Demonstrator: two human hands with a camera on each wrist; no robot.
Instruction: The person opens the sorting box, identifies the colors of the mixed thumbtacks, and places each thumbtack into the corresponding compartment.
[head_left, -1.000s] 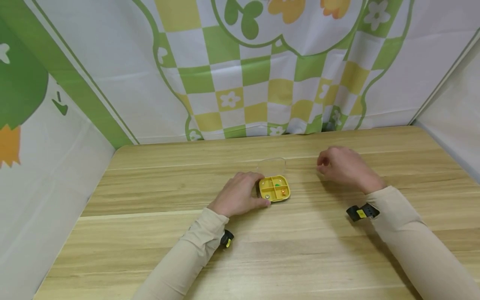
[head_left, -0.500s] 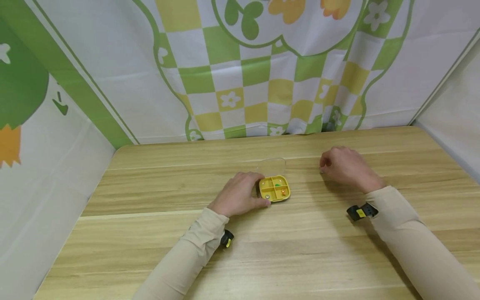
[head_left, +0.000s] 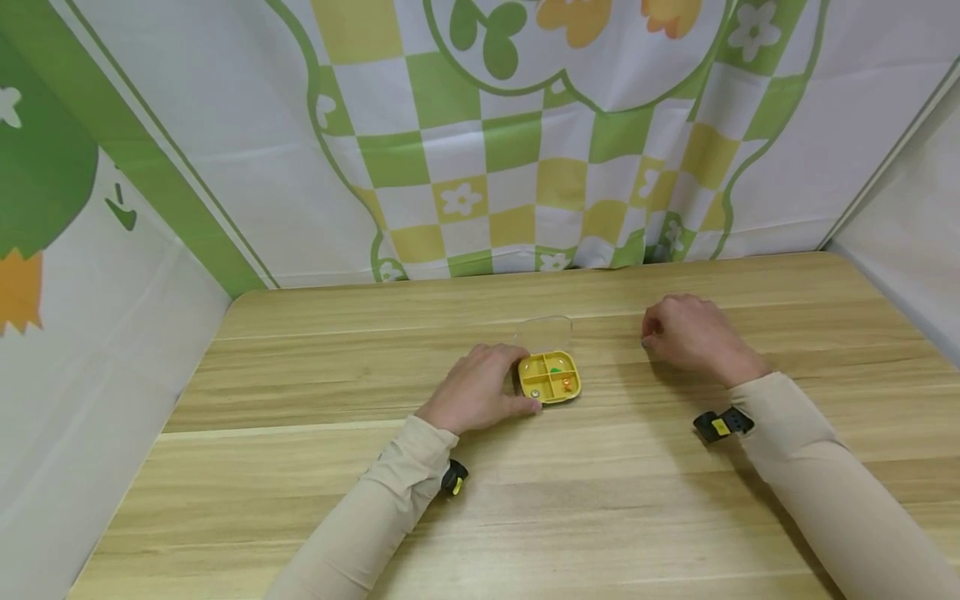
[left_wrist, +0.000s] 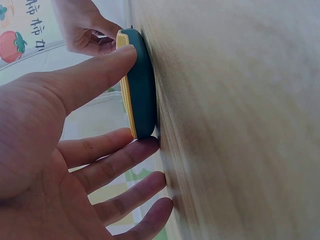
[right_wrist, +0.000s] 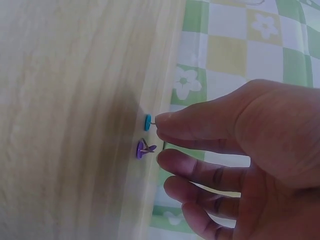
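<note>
A small four-compartment box (head_left: 550,377), yellow inside with a dark green outer shell (left_wrist: 142,85), lies on the table. Its clear lid (head_left: 543,333) is raised at the back. My left hand (head_left: 477,390) grips the box by its left end, thumb on the near side and fingertips on the far side. In the compartments are a green piece (head_left: 555,370), an orange piece (head_left: 567,385) and a small round whitish piece (head_left: 535,393). My right hand (head_left: 692,333) pinches the pin of a blue thumbtack (right_wrist: 148,122) just above the table. Close by lie purple thumbtacks (right_wrist: 140,149).
The wooden table (head_left: 600,517) ends at a green, yellow and white checked curtain (head_left: 517,167) at the back. White panels stand at the left and right. A black strap (head_left: 723,425) sits on the right wrist, another (head_left: 453,477) on the left.
My right hand has shifted slightly right, and a bit of blue now shows beneath its fingertips. The left hand and the box have stayed in place.
</note>
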